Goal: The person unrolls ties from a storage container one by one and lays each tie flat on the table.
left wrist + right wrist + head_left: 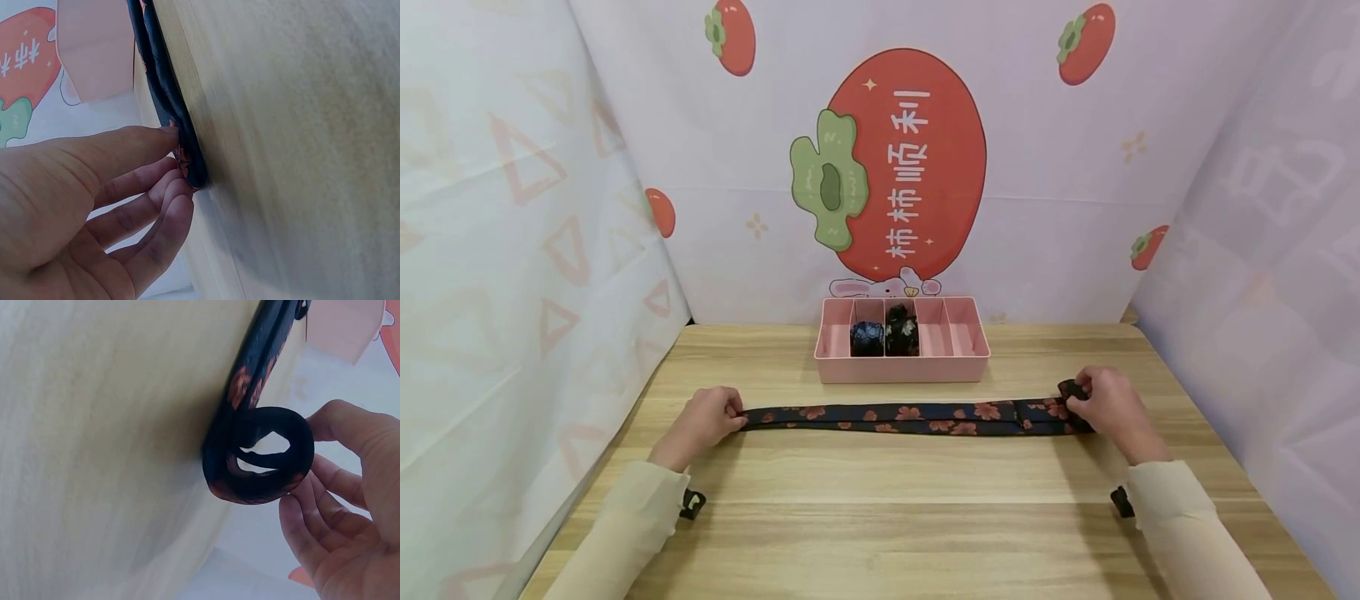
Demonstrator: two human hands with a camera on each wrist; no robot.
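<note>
Tension helps: your left hand [703,421] pinches the long dark-blue, red-flowered fabric strip [880,419] lying across the pale wooden worktop [880,517]; your right hand [1112,404] grips its coiled end [253,431]; align edges squarely.

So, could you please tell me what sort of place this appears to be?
Probably a screened-off tabletop work area, likely indoors: printed sheets hang around three sides of a wood-grain table, and a pink divided box stands near its far edge.

A floral, seemingly navy tie [910,419] lies partly rolled.
</note>
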